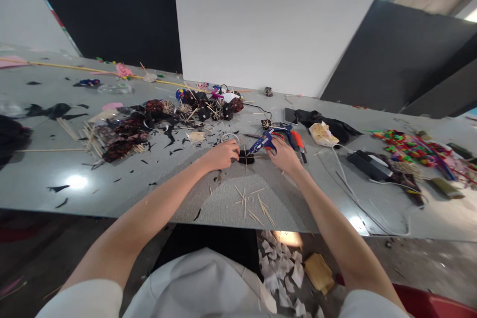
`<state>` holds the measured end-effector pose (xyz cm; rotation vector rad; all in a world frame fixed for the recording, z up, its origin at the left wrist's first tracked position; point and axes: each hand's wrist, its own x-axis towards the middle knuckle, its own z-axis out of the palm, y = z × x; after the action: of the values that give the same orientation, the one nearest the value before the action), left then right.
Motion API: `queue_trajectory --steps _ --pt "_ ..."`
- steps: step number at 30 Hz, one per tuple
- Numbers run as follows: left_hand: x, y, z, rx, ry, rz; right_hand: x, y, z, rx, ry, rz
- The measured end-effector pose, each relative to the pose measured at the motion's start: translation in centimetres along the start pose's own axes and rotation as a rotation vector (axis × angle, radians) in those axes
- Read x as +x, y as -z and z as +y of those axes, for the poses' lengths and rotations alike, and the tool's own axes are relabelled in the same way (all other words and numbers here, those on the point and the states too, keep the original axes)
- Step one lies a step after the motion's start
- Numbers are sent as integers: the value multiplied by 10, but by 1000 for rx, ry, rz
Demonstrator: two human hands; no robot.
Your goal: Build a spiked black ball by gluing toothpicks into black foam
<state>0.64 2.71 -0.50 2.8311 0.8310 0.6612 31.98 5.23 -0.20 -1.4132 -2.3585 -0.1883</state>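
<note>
My right hand [282,153] is wrapped round a blue hot glue gun [264,142], its nozzle pointing left at a small black piece [246,160]. Thin wooden sticks radiate from the top of that piece like spokes. At its left edge, the fingers of my left hand [223,155] are closed on it, steadying it on the table. A white ring-shaped thing [230,136] lies just behind my left hand. Close to my right hand is an orange-handled tool [298,140]. Loose toothpick-like sticks [263,208] are scattered on the table nearer to me.
Black-and-brown bundles with sticks [208,107] crowd the back. Left of me lie a pile of wooden sticks [93,141] and black scraps. To the right are a black box [368,165], white cable [346,184] and colourful pieces [400,145]. Paper scraps [279,268] cover the floor.
</note>
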Motion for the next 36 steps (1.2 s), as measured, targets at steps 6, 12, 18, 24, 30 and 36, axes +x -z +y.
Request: queue_trajectory --steps 6,12,18,24,30,36 --pt "0 1 0 9 1 -4 0 -2 2 9 2 -1" --pt "0 1 1 4 7 -8 -1 1 1 19 -4 7" --pt "0 2 1 10 13 -11 -1 2 -1 17 -14 7" --pt "0 1 1 13 4 -1 -1 5 -2 14 -25 3" --pt "0 0 1 16 3 2 -1 4 -1 25 -32 -4" --pt "0 1 1 11 5 2 -1 1 3 49 -28 16"
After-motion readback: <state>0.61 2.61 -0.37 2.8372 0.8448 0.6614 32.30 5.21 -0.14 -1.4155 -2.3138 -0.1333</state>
